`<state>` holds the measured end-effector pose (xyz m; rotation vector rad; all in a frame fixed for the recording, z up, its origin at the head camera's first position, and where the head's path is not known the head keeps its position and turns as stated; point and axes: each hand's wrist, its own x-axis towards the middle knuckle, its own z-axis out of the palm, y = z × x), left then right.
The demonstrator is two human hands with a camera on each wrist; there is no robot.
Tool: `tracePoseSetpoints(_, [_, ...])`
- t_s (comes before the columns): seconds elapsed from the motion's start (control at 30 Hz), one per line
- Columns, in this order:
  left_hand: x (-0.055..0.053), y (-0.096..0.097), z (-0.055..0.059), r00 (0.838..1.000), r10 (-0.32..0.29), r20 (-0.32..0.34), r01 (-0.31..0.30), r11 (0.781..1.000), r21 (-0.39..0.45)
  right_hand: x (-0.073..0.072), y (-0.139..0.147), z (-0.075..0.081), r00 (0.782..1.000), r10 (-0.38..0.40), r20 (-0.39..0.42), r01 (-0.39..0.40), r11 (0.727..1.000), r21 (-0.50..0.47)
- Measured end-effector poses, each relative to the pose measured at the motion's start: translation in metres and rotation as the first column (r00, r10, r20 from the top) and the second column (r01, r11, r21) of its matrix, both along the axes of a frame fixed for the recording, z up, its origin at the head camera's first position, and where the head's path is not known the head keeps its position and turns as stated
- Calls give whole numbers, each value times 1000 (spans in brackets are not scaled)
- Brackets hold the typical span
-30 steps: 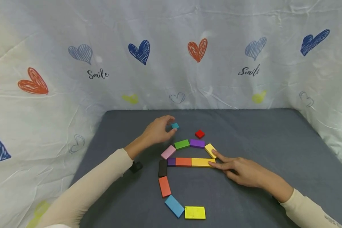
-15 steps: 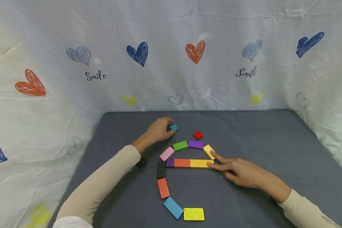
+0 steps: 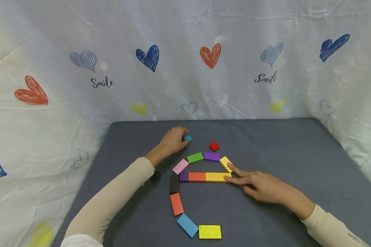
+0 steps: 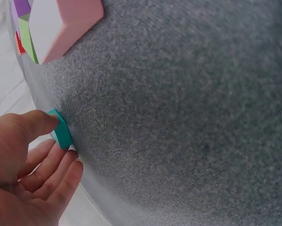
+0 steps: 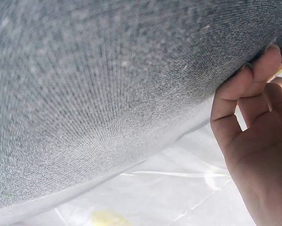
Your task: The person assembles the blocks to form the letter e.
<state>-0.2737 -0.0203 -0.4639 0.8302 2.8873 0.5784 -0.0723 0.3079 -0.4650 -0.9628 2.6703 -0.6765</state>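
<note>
Near the back of the table, my left hand [image 3: 173, 139] pinches a small blue block [image 3: 188, 138] between thumb and fingers; the left wrist view shows the thumb on one side of this block [image 4: 61, 129]. My right hand [image 3: 263, 187] reaches in from the right. Two outstretched fingertips touch the slanted pale yellow block [image 3: 225, 163] and the end of the long yellow block [image 3: 214, 177]; its other fingers bend underneath. A small red block [image 3: 214, 146] lies behind the purple block [image 3: 211, 157]. The right wrist view shows mostly cloth and the right hand [image 5: 263, 122].
An arc holds a green block [image 3: 195, 158], pink block [image 3: 180, 166], black block [image 3: 174, 184], orange block [image 3: 177, 204], blue block [image 3: 187, 225] and bright yellow block [image 3: 210, 232]. An orange block [image 3: 197, 177] and dark purple block [image 3: 183, 177] continue the crossbar. A curtain [image 3: 179, 82] backs the table.
The left fingers have closed in on the small blue block, which stays about in place. The view has shifted slightly. The right hand keeps its place on the yellow blocks.
</note>
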Motion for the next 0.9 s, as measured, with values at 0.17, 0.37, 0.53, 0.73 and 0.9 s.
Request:
tracePoseSetpoints(0.17, [1,1,3,1000,-21,-11,21,1000,5,0,0,0,1000,-12,7,12,1000,16])
tracePoseSetpoints(0.37, [2,-1,4,999,-42,0,42,999,18,-1,1,0,999,-20,27,20,999,27])
tracePoseSetpoints(0.53, [1,-7,7,999,-34,-23,36,996,84,-1,1,1,999,-23,23,23,999,28])
tracePoseSetpoints(0.73, [4,-15,11,998,-53,-41,60,982,177,-1,2,0,1000,-24,16,24,999,35])
tracePoseSetpoints(0.9, [12,-21,14,995,-85,-46,94,969,230,-1,2,-1,1000,-20,15,19,1000,21])
